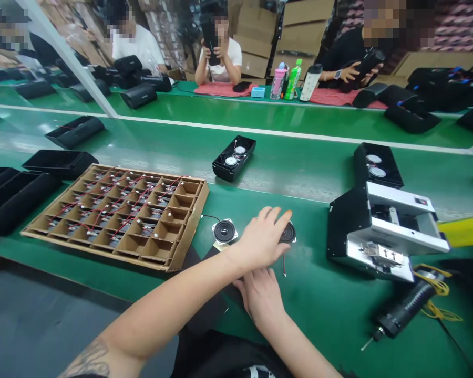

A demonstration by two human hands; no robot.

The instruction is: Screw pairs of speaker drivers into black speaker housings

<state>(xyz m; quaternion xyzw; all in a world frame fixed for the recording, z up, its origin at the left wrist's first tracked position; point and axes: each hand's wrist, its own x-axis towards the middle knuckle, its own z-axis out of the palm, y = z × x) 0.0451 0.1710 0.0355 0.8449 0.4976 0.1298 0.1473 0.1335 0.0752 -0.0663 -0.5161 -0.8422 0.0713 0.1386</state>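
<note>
My left hand [266,236] reaches across my right one. Its fingers are spread around the near side of a round black speaker driver [289,232] in a pale metal frame, partly covered by the hand. A red wire [284,265] trails from that driver. To the left of the hand lies a second speaker driver [225,231], cone up. My right hand [262,294] is below the left wrist, fingers bent at the edge of a black casing [215,302]. My left forearm hides much of this casing, and the right fingertips are partly hidden.
A cardboard divider tray [187,252] of wired parts stands left. At right are a silver-black machine [386,231] and an electric screwdriver [405,304]. Black housings with two drivers [234,157] sit beyond, near another housing [378,164]. People work across the bench among bottles [292,81].
</note>
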